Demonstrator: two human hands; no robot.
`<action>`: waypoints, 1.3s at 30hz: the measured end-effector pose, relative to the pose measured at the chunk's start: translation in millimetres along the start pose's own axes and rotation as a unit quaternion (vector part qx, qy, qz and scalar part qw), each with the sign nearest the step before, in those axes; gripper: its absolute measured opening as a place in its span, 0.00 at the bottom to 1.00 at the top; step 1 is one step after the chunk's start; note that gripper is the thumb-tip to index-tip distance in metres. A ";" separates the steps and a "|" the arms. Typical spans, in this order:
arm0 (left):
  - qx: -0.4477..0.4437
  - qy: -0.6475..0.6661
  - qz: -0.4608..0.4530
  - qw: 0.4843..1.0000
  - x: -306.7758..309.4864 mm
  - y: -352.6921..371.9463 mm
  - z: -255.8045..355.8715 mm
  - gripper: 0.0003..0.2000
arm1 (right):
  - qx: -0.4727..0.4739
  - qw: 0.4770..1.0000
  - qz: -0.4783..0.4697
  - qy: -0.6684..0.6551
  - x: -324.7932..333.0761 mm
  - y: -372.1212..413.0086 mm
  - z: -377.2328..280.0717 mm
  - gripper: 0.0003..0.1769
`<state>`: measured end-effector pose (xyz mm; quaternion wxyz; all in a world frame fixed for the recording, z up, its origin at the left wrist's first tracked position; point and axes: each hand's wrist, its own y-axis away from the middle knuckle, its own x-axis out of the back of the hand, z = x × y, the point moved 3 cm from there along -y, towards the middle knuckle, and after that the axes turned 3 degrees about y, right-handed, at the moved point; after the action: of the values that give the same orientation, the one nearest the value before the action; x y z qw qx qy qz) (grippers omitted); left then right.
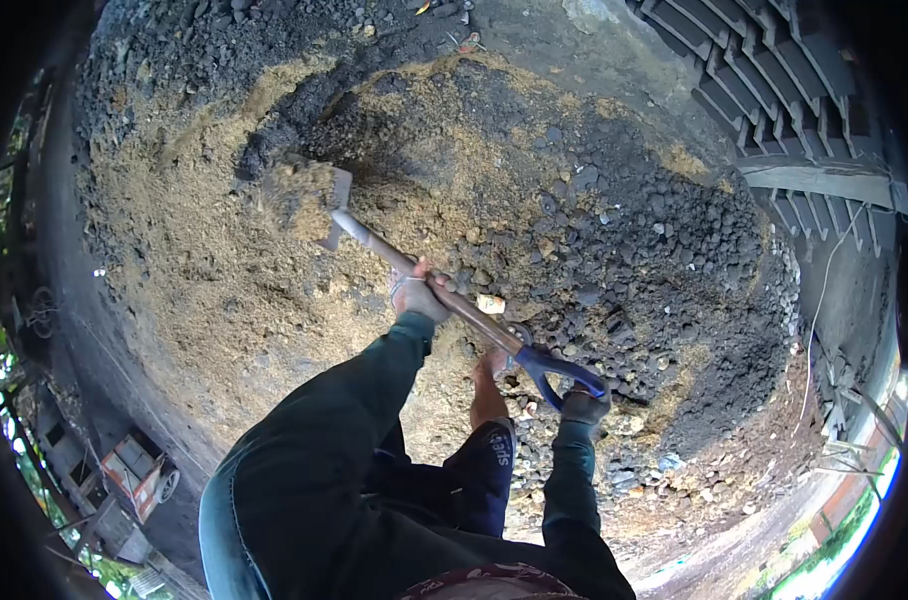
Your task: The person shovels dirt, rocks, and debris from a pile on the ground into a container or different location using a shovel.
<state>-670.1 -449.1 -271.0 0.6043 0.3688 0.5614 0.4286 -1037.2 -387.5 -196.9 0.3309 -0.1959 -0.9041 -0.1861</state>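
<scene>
A shovel [484, 322] with a brown shaft and a blue D-shaped handle [561, 376] runs slantwise across the middle of the view. My left hand [420, 294], in a greyish glove with bare fingertips, is wrapped round the shaft below the blade. Around the end of the blue handle my right hand [585, 404] is closed, also gloved. The metal blade [341, 195] is at the upper left, mostly hidden under a load of sandy brown material [300, 196]. Beneath and around it spreads a heap of tan sand-like material [204, 260], mixed with dark lumps.
Dark stones or coal-like lumps [664, 240] cover the right of the heap. Stacked grey tiles or slabs [764, 70] stand at the upper right. A red-sided cart [134, 470] with a wheel is at the lower left. My bare foot [494, 360] rests near the shaft.
</scene>
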 end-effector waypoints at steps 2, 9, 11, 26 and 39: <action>-0.035 0.048 -0.117 0.991 38.4 18.5 66.8 0.19 | 0.141 0.985 -0.095 -0.009 -12.2 40.9 -94.4 0.08; 0.027 -0.018 -0.062 0.998 18.2 50.6 -34.6 0.15 | -0.011 0.995 -0.101 0.019 91.0 10.9 -97.1 0.11; 0.225 0.059 0.058 0.971 11.7 55.7 -157.1 0.12 | -0.286 0.949 0.048 -0.125 173.1 -10.6 -8.7 0.12; 0.124 -0.039 0.077 0.988 -21.5 -116.5 -42.0 0.06 | -0.160 0.985 -0.057 -0.012 -32.3 -83.0 -43.5 0.04; -0.120 0.083 -0.114 0.983 73.6 56.2 140.4 0.24 | 0.478 0.822 -0.283 -0.123 -43.3 72.9 -249.9 0.10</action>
<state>-536.1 -355.3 -231.8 0.6401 0.1904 0.5927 0.4503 -840.5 -451.8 -33.0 0.2020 0.2302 -0.9285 0.2098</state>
